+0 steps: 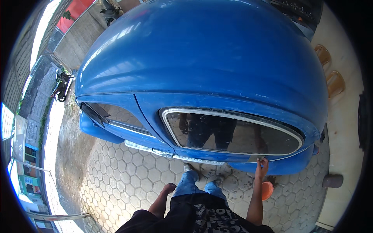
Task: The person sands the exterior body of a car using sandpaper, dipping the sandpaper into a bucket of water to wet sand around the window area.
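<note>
A blue rounded car (217,58) stands side-on before me. Its rear side window (233,134), framed by a pale trim, reflects my figure. Just below that window, my right hand (262,165) has its fingers drawn together at a small grey-tan flat piece (254,158). This piece lies against the blue body panel and looks like sandpaper, though it is too small to be sure. Low at my left side hangs my left hand (169,188), fingers curled in, apart from the car, with nothing visible in it.
An orange-red bucket (267,190) stands on the hexagonal paving (147,174) under my right forearm. The car's running board (194,159) lies ahead of my feet. Brown stools (335,83) stand at the far right, and a motorcycle (61,85) at the far left.
</note>
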Demonstrator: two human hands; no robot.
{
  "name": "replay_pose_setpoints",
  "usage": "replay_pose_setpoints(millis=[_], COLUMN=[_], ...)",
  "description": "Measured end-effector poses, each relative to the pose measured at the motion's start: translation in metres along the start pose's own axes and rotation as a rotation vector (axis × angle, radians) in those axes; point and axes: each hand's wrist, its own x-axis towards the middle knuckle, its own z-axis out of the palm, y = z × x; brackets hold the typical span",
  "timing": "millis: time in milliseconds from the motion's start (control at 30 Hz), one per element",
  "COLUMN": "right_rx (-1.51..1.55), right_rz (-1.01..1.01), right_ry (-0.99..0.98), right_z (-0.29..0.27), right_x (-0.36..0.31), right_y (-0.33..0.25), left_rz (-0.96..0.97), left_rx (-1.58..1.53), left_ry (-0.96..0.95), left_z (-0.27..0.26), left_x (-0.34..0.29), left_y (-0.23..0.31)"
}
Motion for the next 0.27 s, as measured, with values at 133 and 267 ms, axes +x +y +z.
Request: replay_pose_setpoints(millis=[133, 267], right_rx=[-0.232, 0.16], right_rz=[-0.138, 0.288], right_ry=[0.047, -0.091], right_z=[-0.006, -0.012], right_x=[-0.008, -0.015], right_y=[0.013, 0.035], left_rz=[0.004, 0.136], left_rx=[0.035, -0.022], left_ry=[-0.014, -0.01], left_z=[-0.022, -0.05], left_x=[0.028, 0.067], left_y=[0.023, 0.035])
